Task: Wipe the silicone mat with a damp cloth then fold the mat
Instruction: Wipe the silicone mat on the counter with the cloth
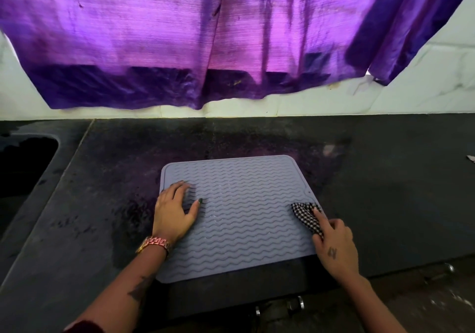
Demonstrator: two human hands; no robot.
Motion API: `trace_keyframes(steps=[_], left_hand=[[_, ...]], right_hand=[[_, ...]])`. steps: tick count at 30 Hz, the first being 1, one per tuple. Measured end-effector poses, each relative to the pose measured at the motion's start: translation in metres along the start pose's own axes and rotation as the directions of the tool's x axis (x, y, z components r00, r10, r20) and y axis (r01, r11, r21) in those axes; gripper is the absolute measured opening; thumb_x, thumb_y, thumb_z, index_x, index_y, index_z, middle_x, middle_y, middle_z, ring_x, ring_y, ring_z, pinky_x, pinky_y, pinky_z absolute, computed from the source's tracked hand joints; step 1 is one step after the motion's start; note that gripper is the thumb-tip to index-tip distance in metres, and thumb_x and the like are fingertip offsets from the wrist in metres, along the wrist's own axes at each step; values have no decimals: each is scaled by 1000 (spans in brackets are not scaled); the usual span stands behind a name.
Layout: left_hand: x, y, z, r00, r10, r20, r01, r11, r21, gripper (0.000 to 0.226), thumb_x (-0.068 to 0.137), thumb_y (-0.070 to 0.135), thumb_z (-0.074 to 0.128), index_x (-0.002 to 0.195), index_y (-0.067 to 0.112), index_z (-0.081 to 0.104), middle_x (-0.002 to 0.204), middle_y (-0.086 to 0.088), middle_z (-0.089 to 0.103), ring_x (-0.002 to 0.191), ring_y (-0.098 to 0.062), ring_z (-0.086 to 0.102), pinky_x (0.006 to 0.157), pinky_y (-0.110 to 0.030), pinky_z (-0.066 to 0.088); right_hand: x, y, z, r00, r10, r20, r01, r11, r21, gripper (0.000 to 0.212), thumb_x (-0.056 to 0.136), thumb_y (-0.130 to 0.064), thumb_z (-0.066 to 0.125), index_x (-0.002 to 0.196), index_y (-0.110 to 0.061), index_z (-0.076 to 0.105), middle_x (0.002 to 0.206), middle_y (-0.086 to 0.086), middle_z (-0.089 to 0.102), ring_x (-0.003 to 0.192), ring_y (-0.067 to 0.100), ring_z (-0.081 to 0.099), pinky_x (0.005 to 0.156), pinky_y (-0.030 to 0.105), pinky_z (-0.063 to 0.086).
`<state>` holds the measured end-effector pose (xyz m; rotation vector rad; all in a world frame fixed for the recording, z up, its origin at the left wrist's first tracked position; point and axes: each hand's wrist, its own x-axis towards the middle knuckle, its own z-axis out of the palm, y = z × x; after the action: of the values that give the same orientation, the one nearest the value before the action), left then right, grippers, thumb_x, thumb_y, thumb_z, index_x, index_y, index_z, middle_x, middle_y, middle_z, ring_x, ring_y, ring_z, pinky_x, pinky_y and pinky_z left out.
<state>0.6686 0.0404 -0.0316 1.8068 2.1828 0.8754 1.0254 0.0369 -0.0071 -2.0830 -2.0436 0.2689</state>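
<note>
A grey silicone mat (pixel 241 212) with wavy ridges lies flat on the dark counter (pixel 115 178), near its front edge. My left hand (pixel 174 212) rests flat on the mat's left side, fingers spread. A black-and-white checked cloth (pixel 305 217) sits at the mat's right edge. My right hand (pixel 334 242) holds the cloth there, with the index finger stretched over it and the other fingers curled around its lower end.
A sink opening (pixel 23 163) is cut into the counter at the far left. A purple curtain (pixel 205 37) hangs over the white tiled wall behind. Metal knobs (pixel 295 304) show below the counter's front edge.
</note>
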Motion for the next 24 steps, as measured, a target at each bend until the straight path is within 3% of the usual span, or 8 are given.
trace_keyframes(steps=[4, 9, 13, 18, 24], left_hand=[[-2, -1, -7, 999, -35, -23, 30, 977, -211, 43, 88, 29, 62, 127, 12, 54, 134, -5, 51, 125, -24, 44, 108, -39, 33], [-16, -21, -22, 1000, 2, -10, -3, 995, -100, 39, 84, 10, 61, 123, 8, 57, 132, -9, 53, 127, -28, 40, 111, -40, 31], [-33, -41, -33, 1000, -13, 6, 13, 999, 32, 35, 87, 20, 61, 121, 10, 60, 129, -8, 57, 134, -31, 35, 113, -43, 27], [-40, -50, -40, 999, -8, 39, 4, 993, 121, 40, 89, 37, 57, 123, 16, 59, 130, -3, 58, 138, -29, 29, 117, -41, 19], [-43, -48, -39, 999, 17, 29, -20, 993, 116, 44, 92, 39, 53, 128, 14, 56, 133, -2, 57, 143, -25, 19, 119, -36, 8]], right_hand=[[0, -5, -3, 1000, 17, 20, -17, 1000, -14, 57, 91, -24, 51, 144, -24, 31, 124, 13, 42, 107, 28, 42, 89, 39, 42], [-16, -26, 3, 1000, -9, -18, 10, 996, 87, 57, 88, -19, 56, 141, -19, 38, 117, 15, 46, 106, 30, 44, 87, 37, 41], [-31, -43, 21, 999, -31, -38, 29, 997, -67, 58, 86, -21, 57, 141, -17, 38, 116, 19, 47, 104, 34, 44, 89, 40, 38], [-34, -68, 20, 999, -30, -27, 31, 998, 47, 58, 89, -25, 54, 143, -16, 35, 112, 18, 46, 103, 33, 45, 85, 38, 39], [-46, -90, 31, 998, -62, 31, 63, 997, -51, 58, 92, -32, 47, 145, -20, 26, 125, 12, 39, 112, 27, 40, 91, 34, 39]])
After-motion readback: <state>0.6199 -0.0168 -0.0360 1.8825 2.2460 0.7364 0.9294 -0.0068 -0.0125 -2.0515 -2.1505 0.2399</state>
